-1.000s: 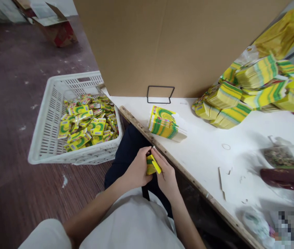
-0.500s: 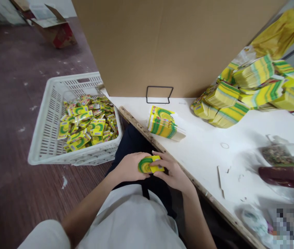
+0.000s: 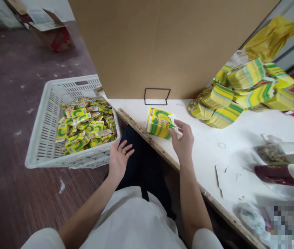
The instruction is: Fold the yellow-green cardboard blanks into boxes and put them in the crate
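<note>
My left hand [image 3: 118, 159] is open, palm up and fingers spread, beside the near right corner of a white plastic crate [image 3: 47, 121]. Inside the crate lie many small yellow-and-green printed boxes [image 3: 75, 138] in a loose heap. Over the table, my right hand [image 3: 183, 138] has its thumb and fingers apart at the right end of a stack of flat yellow-and-green cartons [image 3: 159, 122]. Its fingertips reach the stack's edge; whether they grip a carton is not clear. The stack leans on its side near the table edge.
Behind the stack stand a black wire holder [image 3: 157, 97] and a large cardboard sheet [image 3: 157, 48]. More bundled cartons [image 3: 224, 114] are piled at the back right. A dark red cup [image 3: 273, 174] and a clear container [image 3: 272, 154] lie on the white table [image 3: 204, 155].
Both hands held a small yellow box over my lap; it has left them. My left hand moved left to the crate, my right hand up to the carton stack.
</note>
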A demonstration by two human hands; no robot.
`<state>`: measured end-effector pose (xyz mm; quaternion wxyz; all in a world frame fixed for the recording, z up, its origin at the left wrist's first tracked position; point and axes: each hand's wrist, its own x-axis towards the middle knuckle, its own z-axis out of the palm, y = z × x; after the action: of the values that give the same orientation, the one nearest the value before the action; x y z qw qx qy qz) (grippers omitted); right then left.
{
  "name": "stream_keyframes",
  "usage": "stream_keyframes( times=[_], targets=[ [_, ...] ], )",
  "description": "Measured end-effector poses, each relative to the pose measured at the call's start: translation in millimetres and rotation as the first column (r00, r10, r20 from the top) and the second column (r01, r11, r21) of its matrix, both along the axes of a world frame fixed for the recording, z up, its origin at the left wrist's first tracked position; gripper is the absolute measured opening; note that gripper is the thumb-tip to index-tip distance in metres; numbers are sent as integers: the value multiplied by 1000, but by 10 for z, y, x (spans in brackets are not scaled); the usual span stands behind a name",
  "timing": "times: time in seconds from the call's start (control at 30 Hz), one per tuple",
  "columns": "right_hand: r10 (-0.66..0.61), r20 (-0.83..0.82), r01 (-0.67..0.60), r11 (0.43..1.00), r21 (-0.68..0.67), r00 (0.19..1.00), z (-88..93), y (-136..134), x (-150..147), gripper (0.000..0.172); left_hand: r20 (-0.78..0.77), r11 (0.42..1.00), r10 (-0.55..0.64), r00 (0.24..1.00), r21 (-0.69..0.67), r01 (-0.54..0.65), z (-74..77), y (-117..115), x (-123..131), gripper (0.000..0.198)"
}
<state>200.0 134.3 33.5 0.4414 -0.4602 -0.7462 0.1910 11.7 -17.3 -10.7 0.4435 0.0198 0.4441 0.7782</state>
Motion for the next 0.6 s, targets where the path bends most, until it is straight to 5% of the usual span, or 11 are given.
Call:
stream_keyframes(
  times=[0.13, 0.33, 0.47, 0.6],
  targets=[
    [76, 271, -82, 997, 11, 960, -76, 426, -98, 36, -45, 967, -215, 976, -149, 207, -64, -59, 132, 59],
    [204, 374, -201, 978, -47, 905, -128, 493, -47, 39, -165, 891, -419, 893, -265, 369, -77, -67, 155, 52],
    [210, 411, -199, 978, -70, 887, 11, 622, -50, 81, -188, 857, -489, 852, -285, 429, -30, -37, 151, 48],
    [349, 513, -290, 937, -193, 784, 112, 853, -182, 117, -191, 841, -517, 834, -296, 453, 5, -55, 188, 49]
  ],
)
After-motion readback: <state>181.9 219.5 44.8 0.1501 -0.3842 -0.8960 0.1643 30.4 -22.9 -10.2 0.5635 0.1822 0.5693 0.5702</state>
